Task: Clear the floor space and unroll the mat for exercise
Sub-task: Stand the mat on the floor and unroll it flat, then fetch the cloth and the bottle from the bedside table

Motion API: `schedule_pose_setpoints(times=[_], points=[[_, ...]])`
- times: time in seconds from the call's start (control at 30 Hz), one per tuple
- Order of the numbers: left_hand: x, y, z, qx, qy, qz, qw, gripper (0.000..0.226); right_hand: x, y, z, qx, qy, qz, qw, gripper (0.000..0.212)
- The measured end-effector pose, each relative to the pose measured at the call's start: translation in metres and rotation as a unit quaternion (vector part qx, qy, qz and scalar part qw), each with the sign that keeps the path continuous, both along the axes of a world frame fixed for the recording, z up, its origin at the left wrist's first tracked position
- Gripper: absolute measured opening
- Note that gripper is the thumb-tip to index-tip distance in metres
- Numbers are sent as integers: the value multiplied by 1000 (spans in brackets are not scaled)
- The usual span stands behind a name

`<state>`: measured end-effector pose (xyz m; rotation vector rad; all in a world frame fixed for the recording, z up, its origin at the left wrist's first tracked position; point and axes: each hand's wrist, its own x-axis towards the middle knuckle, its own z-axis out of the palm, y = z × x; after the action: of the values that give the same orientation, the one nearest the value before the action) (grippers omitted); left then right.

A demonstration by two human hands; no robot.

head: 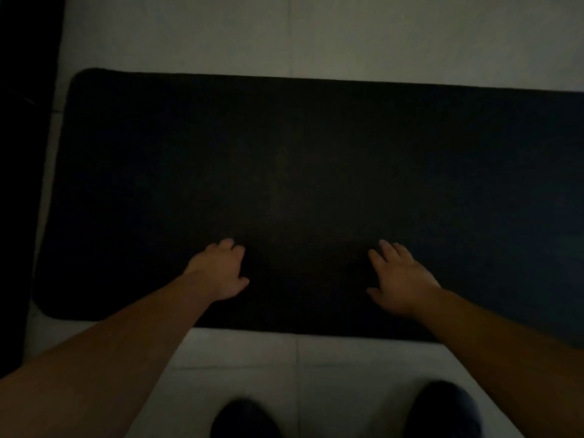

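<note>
A black exercise mat (pixel 316 172) lies flat and unrolled across the pale tiled floor, its rounded left end in view and its right end running out of frame. My left hand (pixel 219 270) rests on the mat near its front edge, fingers loosely curled, holding nothing. My right hand (pixel 401 278) lies palm down on the mat to the right, fingers spread, empty as well. The light is dim.
Pale floor tiles (pixel 316 36) show beyond the mat and in front of it. A dark vertical surface (pixel 25 153) borders the left side. Two dark knees or shoes (pixel 442 409) sit at the bottom edge.
</note>
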<state>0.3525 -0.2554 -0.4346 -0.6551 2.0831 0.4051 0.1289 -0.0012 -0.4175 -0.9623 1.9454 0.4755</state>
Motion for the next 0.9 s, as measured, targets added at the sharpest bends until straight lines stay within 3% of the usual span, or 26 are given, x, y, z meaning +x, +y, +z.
schedule_pose_setpoints(times=[0.1, 0.3, 0.43, 0.53, 0.67, 0.8, 0.9], points=[[-18, 52, 62, 30, -17, -31, 999, 53, 4, 26, 58, 7, -30, -31, 999, 79], [-15, 154, 202, 131, -37, 31, 990, 50, 8, 101, 198, 46, -107, -129, 985, 45], [-1, 202, 290, 115, -62, 72, 989, 40, 14, 174, 284, 17, -131, -273, 953, 21], [-1, 239, 339, 92, -91, 59, 990, 31, 13, 239, 323, 8, -142, -363, 921, 24], [-28, 307, 395, 58, -113, 75, 989, 27, -10, 348, 362, 16, -151, -367, 918, 36], [-93, 401, 456, 69, -159, 52, 984, 25, -66, 461, 421, 9, -124, -406, 905, 30], [-167, 479, 496, 91, -131, 52, 986, 22, -119, 529, 457, 8, -106, -418, 902, 27]])
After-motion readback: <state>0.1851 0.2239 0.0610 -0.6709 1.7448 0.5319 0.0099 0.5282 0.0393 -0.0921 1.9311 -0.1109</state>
